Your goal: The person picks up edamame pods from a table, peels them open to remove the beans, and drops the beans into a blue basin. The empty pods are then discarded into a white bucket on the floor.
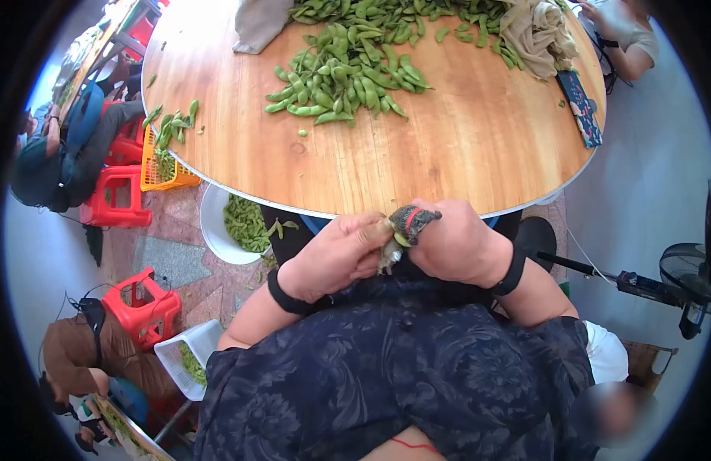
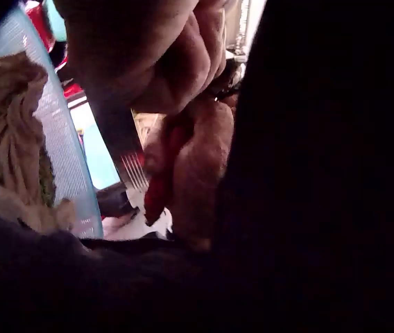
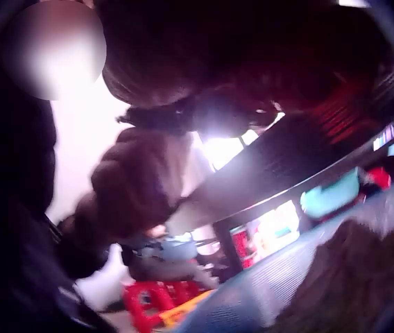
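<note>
No text, label or number can be read; the patterned booklet on the round table is too small to make out.

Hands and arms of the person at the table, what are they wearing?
Each wrist carries a black band: left hand and right hand. A grey knitted finger cover with a red stripe sits on a right-hand finger. The forearms are bare below a dark floral-patterned top.

One round wooden worktop carries one large heap of green pods and one smaller cluster of pods near its left edge. Two cloths lie on it, and one dark booklet. Beside it stand three red stools, one orange basket, one white bucket and one white basket.
</note>
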The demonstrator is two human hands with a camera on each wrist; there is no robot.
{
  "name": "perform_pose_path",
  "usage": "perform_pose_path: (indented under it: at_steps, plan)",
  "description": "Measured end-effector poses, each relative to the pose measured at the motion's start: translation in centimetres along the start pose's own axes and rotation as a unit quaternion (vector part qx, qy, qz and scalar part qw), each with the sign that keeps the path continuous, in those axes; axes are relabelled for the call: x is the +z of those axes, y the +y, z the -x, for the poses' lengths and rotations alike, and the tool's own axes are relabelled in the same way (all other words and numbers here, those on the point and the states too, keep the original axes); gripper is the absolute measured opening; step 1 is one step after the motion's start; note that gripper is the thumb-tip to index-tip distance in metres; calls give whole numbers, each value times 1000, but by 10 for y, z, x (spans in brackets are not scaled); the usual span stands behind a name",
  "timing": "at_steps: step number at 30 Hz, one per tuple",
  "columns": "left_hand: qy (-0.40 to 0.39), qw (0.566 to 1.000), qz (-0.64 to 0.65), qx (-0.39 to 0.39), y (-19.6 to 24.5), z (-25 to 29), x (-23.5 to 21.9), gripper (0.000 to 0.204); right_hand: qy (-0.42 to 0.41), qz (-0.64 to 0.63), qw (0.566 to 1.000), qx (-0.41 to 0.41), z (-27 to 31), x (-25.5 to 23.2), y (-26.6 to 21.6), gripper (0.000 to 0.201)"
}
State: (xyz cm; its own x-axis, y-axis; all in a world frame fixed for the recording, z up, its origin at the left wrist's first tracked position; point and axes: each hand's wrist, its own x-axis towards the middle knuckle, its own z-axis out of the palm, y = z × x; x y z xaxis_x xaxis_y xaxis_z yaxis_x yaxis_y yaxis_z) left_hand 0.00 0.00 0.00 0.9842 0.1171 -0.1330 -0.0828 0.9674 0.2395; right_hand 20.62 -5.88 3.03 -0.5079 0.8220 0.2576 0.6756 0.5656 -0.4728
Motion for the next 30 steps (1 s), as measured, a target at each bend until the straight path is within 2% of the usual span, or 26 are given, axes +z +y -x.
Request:
perform_pose_path:
  at_steps: [1,2,3,5,7,9,10,11,12,13,14,15,16,17,19,20,21,23,24,25,26,27,28,29,30]
  plan:
    - [86,963,-243,79,-1,-1,13,20,-1,-65,998,29,1,-3,2,18]
    - [165,854,-468,155,-3,-2,19,21,-1,-128,990,58,3,-4,2,16]
    - [166,863,-454,146,-12,-3,28,21,-10,-137,988,72,10,-11,-5,16]
    - [141,729,-623,246,-12,-10,29,22,7,-296,945,137,11,-16,-3,19]
    - [135,717,-635,254,-10,-8,28,20,0,-257,957,135,11,-12,-3,21]
    - [173,669,-681,241,-5,4,30,16,-34,-185,973,133,11,-13,-3,25]
    - [192,676,-673,230,2,20,37,12,-40,-161,974,154,9,-18,-3,24]
    - [207,668,-670,249,7,37,34,11,-46,-137,974,176,5,-25,-3,24]
    - [271,665,-631,294,5,52,24,8,-42,-109,970,213,0,-33,0,23]
    - [324,633,-612,346,5,69,9,10,-38,-83,964,250,-7,-40,6,23]
    - [397,585,-614,350,9,86,7,16,23,-19,981,193,-14,-44,13,20]
    - [485,541,-616,305,14,104,11,20,27,-17,981,189,-24,-47,21,20]
    - [532,463,-642,301,13,130,-19,30,30,21,981,188,-34,-48,31,20]
    - [530,461,-643,305,13,140,-19,30,32,60,980,188,-45,-49,40,19]
    - [644,259,-677,245,11,150,-16,40,48,84,983,156,-63,-41,53,19]
    - [653,283,-652,261,10,148,-10,43,47,122,981,145,-71,-35,56,18]
    - [654,283,-651,263,9,146,-11,43,45,159,977,134,-77,-31,59,16]
    - [576,382,-634,347,6,141,-14,36,22,169,974,147,-82,-30,62,16]
    - [534,430,-622,379,5,129,-10,28,9,146,966,214,-83,-32,63,17]
    - [507,453,-618,396,3,118,-11,23,-4,123,952,279,-83,-35,63,17]
    - [456,519,-612,385,4,105,-7,22,-7,125,953,277,-79,-39,62,17]
    - [401,582,-602,371,6,93,0,22,39,27,959,280,-70,-43,57,21]
    - [380,645,-580,320,9,82,7,22,86,-73,953,280,-63,-45,49,24]
    - [356,704,-554,266,11,71,16,23,84,-73,954,280,-59,-45,38,24]
    - [330,747,-520,251,14,56,27,25,122,-144,949,252,-54,-44,23,27]
